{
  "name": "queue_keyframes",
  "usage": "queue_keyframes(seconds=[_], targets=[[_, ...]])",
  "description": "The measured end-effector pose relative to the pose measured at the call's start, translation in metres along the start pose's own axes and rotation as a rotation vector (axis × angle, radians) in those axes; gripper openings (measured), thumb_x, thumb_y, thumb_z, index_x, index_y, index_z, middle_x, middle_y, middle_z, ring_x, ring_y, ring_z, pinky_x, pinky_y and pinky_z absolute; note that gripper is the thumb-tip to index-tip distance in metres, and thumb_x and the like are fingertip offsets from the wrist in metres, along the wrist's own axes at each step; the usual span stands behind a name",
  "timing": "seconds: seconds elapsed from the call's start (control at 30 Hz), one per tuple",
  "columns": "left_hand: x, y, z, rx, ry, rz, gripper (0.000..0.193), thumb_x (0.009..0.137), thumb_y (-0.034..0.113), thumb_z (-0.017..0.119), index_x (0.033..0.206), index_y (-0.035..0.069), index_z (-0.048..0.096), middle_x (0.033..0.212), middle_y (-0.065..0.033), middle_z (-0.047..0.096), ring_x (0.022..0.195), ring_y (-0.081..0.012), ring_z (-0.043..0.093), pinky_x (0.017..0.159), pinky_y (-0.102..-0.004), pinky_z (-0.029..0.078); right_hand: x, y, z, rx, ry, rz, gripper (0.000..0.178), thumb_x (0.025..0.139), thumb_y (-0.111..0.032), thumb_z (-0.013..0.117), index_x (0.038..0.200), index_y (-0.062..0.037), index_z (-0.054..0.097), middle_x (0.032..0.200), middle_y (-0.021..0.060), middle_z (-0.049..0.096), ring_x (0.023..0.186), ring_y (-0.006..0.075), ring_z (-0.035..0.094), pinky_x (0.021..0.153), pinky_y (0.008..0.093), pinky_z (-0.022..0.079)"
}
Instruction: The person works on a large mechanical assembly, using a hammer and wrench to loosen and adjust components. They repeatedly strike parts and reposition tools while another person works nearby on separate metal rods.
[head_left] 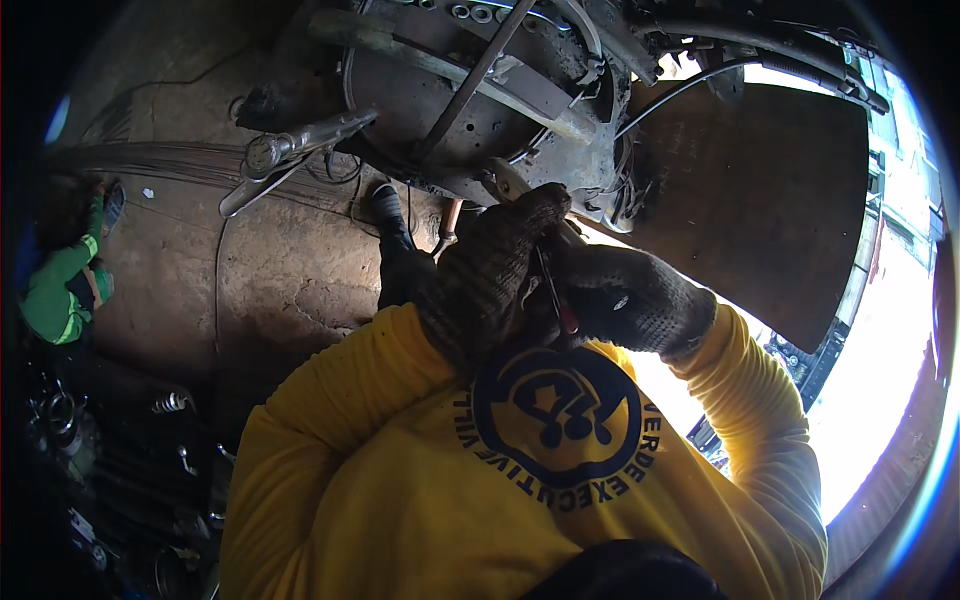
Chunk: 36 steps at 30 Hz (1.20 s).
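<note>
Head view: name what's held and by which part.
The left hand seemingly holds a metal tool by its middle. A red-ended piece shows between the hands; the grip of the right hand is hidden.

Gloved left hand gripping metal tool, gloved right hand alongside, red-tipped rod between them, dark machinery ahead, green-sleeved co-worker at left edge of floor

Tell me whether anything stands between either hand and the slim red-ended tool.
Only the dark gloves, as far as visible: the slim red-ended tool lies between the left hand and the right hand. Whether fingers touch it is hidden.
</note>
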<state>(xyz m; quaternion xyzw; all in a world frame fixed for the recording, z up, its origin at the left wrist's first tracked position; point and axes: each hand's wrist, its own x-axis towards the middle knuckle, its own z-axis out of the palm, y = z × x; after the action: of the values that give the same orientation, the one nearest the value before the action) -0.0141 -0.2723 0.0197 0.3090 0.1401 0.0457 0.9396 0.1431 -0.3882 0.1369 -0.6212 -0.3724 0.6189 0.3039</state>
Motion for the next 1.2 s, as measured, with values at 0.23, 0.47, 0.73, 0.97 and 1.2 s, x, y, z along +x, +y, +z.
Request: queue_keyframes(seconds=[0.23, 0.47, 0.73, 0.97, 1.2], targets=[[-0.002, 0.002, -0.002, 0.644, 0.011, 0.542, 0.038, 0.107, 0.016, 0.056, 0.142, 0.002, 0.052, 0.132, -0.0152, 0.06, 0.11, -0.0248, 0.066, 0.098, -0.0362, 0.056, 0.015, 0.004, -0.014, -0.288, -0.09, -0.264, 0.044, 0.081, 0.001, 0.077, 0.124, 0.0019, 0.067, 0.101, 0.0139, 0.071, 0.09, 0.0245, 0.073, 0.074, 0.0326, 0.06], [-0.001, 0.003, -0.006, 0.755, -0.003, 0.532, 0.043, 0.102, 0.005, 0.06, 0.143, 0.0, 0.05, 0.129, -0.0153, 0.062, 0.113, -0.0242, 0.065, 0.102, -0.0383, 0.053, 0.016, -0.014, -0.007, -0.034, -0.028, 0.054, 0.034, 0.094, -0.02, 0.071, 0.117, 0.005, 0.066, 0.092, 0.0106, 0.071, 0.08, 0.0206, 0.073, 0.067, 0.0319, 0.059], [-0.002, 0.033, -0.02, -0.431, 0.154, -0.424, 0.047, 0.099, 0.019, 0.067, 0.141, 0.001, 0.053, 0.117, -0.0075, 0.068, 0.101, -0.0179, 0.067, 0.096, -0.033, 0.054, 0.004, 0.001, -0.015, 0.295, 0.179, 0.114, 0.05, 0.107, -0.034, 0.051, 0.133, 0.0077, 0.058, 0.097, 0.0129, 0.072, 0.085, 0.019, 0.072, 0.077, 0.0327, 0.06], [-0.066, 0.073, -0.11, 0.519, 0.586, 0.079, 0.04, 0.095, 0.019, 0.072, 0.129, 0.003, 0.062, 0.114, -0.0078, 0.066, 0.1, -0.0203, 0.066, 0.085, -0.0327, 0.057, -0.027, 0.044, -0.009, 0.769, 0.687, 0.17, 0.061, 0.11, -0.049, 0.044, 0.136, 0.0046, 0.057, 0.105, 0.0156, 0.071, 0.09, 0.0223, 0.072, 0.083, 0.0356, 0.061], [-0.044, 0.094, -0.131, 0.775, 0.7, 0.533, 0.04, 0.096, 0.017, 0.075, 0.13, 0.0, 0.062, 0.109, -0.0051, 0.069, 0.097, -0.0167, 0.065, 0.091, -0.031, 0.053, -0.041, 0.142, 0.008, 0.715, 0.693, 0.296, 0.046, 0.108, -0.035, 0.056, 0.136, 0.0013, 0.058, 0.106, 0.0099, 0.07, 0.089, 0.0158, 0.069, 0.081, 0.0326, 0.059]])
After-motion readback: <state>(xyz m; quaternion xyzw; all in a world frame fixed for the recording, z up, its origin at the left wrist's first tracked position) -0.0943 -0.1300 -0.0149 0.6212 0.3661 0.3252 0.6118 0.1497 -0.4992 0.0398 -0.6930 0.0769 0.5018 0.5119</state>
